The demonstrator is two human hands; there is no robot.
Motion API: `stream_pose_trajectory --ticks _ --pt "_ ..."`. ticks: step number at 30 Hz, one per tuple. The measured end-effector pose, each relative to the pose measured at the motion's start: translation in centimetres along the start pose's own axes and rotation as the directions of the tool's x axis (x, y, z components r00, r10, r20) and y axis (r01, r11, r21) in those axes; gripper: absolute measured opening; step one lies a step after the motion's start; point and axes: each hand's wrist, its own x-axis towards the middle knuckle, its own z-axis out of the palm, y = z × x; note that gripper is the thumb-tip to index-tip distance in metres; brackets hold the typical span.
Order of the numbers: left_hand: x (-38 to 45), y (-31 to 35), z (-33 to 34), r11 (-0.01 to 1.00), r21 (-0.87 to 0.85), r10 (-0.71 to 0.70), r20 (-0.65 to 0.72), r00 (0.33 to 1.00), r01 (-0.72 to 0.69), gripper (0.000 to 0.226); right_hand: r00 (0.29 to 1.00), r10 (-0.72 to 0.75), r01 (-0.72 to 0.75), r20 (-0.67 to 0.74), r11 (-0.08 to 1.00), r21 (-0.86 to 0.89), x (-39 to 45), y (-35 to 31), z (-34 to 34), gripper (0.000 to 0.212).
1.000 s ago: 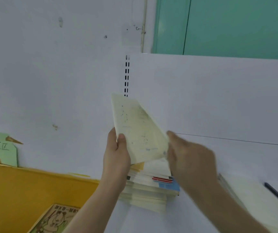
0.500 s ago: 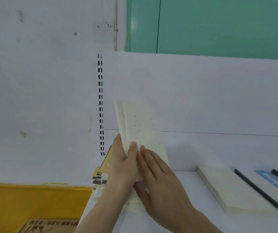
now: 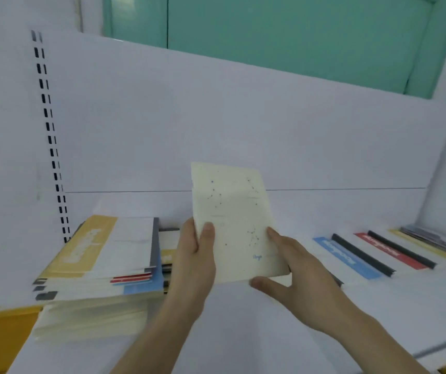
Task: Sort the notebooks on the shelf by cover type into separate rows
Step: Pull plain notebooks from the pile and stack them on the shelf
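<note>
White wall [image 3: 6, 130], teal door [image 3: 297, 31]

Cream notebook [image 3: 232, 222] up front, its pale cover dotted with faint dark constellation lines and a small blue word near the bottom. On the white shelf [image 3: 243, 333], the stack [image 3: 97, 268] shows a yellow band with white lettering on a white cover, then red, blue and grey edges over cream pages. To the right, a blue-banded notebook [image 3: 345, 257] with a black spine, a red-banded one [image 3: 389, 251] likewise, then a yellow-edged one [image 3: 426, 247]. Teal wall [image 3: 283, 31] behind.
</note>
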Motion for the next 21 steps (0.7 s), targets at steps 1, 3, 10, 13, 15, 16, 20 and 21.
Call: stream_pose_trajectory --ticks 1,3,10,13,15,16,20,21 --pt "-0.1 -0.4 1.2 1.000 0.009 -0.023 0.023 0.999 0.023 0.020 1.000 0.006 -0.006 0.011 1.000 -0.030 -0.2 1.0 -0.7 0.096" --pt "-0.1 -1.1 3.5 0.995 0.102 -0.027 0.056 0.998 0.021 0.021 0.999 0.031 -0.027 0.035 0.994 -0.103 -0.2 3.0 -2.0 0.096" --pt "1.6 -4.1 10.6 0.845 0.532 0.071 0.008 0.997 -0.064 0.032 0.983 0.086 -0.070 0.162 0.992 -0.101 1.2 11.3 -4.5 0.090" --pt "2.1 -6.3 13.2 0.754 0.657 0.006 -0.034 0.999 0.017 0.036 0.967 0.060 -0.042 0.246 0.996 -0.078 2.7 15.1 -4.9 0.091" --pt "2.4 -7.9 13.6 0.646 0.762 -0.029 -0.045 0.999 0.053 0.036 0.956 0.037 -0.012 0.290 0.996 -0.086 3.6 16.6 -4.5 0.092" --pt "2.5 -8.6 14.0 0.580 0.812 -0.035 -0.050 0.998 0.061 0.037 0.949 0.027 0.002 0.314 0.996 -0.093 3.9 17.4 -4.3 0.090" --pt "2.3 -10.2 15.1 0.375 0.926 -0.036 -0.038 0.999 0.049 0.040 0.925 0.017 0.025 0.381 0.994 -0.104 4.6 19.3 -3.0 0.084" --pt "2.2 -10.4 15.3 0.351 0.935 -0.035 -0.041 0.999 0.051 0.039 0.919 0.014 0.031 0.393 0.994 -0.107 4.7 19.6 -2.6 0.086"
